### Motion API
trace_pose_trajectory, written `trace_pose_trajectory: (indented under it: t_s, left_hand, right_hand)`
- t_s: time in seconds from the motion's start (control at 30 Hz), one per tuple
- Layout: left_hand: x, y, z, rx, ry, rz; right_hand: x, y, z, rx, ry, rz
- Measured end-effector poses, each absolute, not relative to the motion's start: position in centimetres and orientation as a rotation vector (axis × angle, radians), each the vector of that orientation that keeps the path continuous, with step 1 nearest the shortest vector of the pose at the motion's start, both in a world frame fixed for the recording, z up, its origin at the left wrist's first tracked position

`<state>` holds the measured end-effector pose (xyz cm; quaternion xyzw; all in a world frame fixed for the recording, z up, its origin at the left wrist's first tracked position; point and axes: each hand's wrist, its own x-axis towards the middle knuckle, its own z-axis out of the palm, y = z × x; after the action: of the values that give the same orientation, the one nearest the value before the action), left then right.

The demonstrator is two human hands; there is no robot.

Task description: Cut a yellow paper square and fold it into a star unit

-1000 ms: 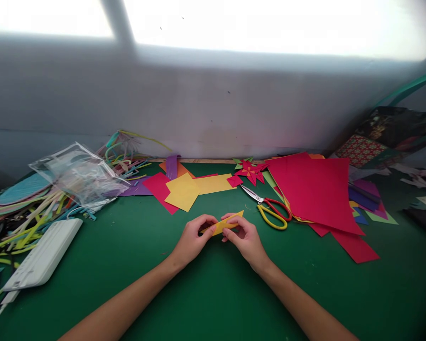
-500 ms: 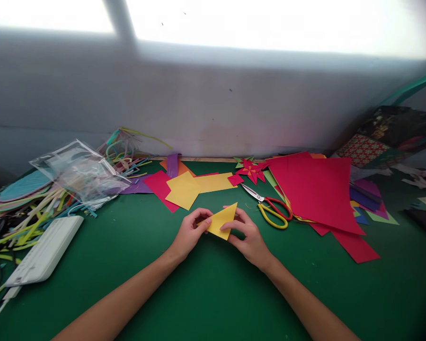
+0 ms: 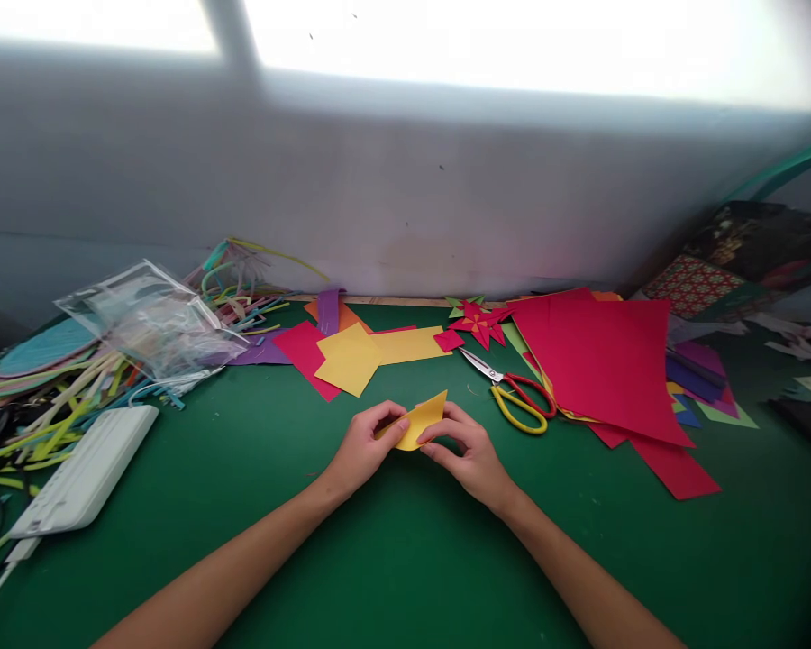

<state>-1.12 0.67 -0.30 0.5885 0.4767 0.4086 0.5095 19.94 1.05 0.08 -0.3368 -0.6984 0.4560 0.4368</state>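
Between my two hands is a small piece of yellow paper (image 3: 420, 422), bent into a curve with one corner pointing up. My left hand (image 3: 369, 443) pinches its left side, thumb on top. On the right side, my right hand (image 3: 469, 451) grips the paper between thumb and fingers; some fingertips are hidden behind it. Beyond the hands lie a yellow paper square (image 3: 349, 361) and a yellow strip (image 3: 412, 346). Scissors (image 3: 514, 397) with one red and one yellow handle lie to the right, blades partly apart. Behind them sits a red folded paper flower (image 3: 478, 323).
Red paper sheets (image 3: 601, 361) are stacked at the right. At the left are a white power strip (image 3: 85, 473), clear plastic bags (image 3: 155, 315) and a heap of colourful strips (image 3: 47, 433). A pale wall (image 3: 351, 180) borders the back of the green table (image 3: 405, 559).
The yellow paper has gone from a flat, pointed shape to a curved, partly opened one. Both hands stay in nearly the same place, with the right fingers shifted on the paper.
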Motion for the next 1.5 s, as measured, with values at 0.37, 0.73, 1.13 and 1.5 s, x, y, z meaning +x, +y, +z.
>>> trace_pose_trajectory:
  t_s: [0.37, 0.73, 1.13, 1.5]
  left_hand:
    - [-1.3, 0.9, -0.3, 1.377, 1.097, 0.975]
    - [-1.1, 0.6, -0.1, 1.563, 1.134, 0.925]
    - [-0.8, 0.3, 0.4, 1.662, 1.148, 0.865]
    - [-0.8, 0.2, 0.9, 1.661, 1.106, 0.836]
  right_hand:
    - [19.5, 1.2, -0.4, -0.817, -1.582, 1.269]
    - [19.3, 0.8, -0.7, -0.947, -1.593, 1.232]
    - [18.7, 0.5, -0.8, -1.019, -1.382, 1.333]
    - [18.6, 0.7, -0.8, -1.041, -1.308, 1.383]
